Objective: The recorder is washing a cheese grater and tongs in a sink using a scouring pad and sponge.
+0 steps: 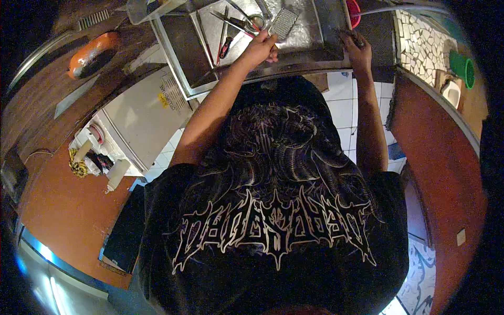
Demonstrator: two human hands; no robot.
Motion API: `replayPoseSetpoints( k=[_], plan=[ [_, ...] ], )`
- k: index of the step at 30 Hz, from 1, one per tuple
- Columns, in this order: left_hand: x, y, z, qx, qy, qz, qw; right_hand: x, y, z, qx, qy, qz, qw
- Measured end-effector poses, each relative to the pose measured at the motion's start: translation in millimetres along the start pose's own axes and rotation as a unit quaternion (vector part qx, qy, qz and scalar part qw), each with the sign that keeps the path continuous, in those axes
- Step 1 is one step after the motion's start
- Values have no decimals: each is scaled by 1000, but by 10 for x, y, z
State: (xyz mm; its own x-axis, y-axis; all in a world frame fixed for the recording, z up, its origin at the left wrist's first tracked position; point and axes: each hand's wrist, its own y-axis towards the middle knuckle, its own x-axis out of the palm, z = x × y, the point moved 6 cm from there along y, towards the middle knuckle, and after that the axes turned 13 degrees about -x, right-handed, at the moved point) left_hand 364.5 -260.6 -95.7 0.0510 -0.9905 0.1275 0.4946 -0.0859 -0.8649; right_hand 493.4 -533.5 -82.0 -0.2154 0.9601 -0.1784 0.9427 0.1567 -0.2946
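My left hand point(262, 49) is closed at the near end of a flat metal grater point(284, 24), its fingers curled. Just left of the grater is a small round strainer point(255, 23). Knives point(232, 21) and a black-and-red handled tool point(225, 48) lie beside it on a shiny metal surface point(307, 33). My right hand point(359, 51) is at the right edge of that surface, fingers curled; shadow hides what it grips. A red container point(353, 13) stands just beyond it.
To the left are a metal-and-glass frame point(173, 67), an orange-and-grey rounded object point(92, 55) and a white appliance point(145, 110) bearing writing. Several items, bottles among them point(118, 176), sit lower left. At right, a grey hose point(401, 8) runs past a mosaic surface point(417, 43) and a green container point(462, 69).
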Motion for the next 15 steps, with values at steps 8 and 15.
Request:
replayPoseSetpoints(
  k=[8, 15],
  plan=[
    [-116, -118, -20, -39, 25, 24, 999, -33, -204, -40, -56, 57, 13, 997],
    [-357, -346, -125, -96, 91, 46, 990, 62, -201, 111, -1, 18, 8, 1000]
  ],
)
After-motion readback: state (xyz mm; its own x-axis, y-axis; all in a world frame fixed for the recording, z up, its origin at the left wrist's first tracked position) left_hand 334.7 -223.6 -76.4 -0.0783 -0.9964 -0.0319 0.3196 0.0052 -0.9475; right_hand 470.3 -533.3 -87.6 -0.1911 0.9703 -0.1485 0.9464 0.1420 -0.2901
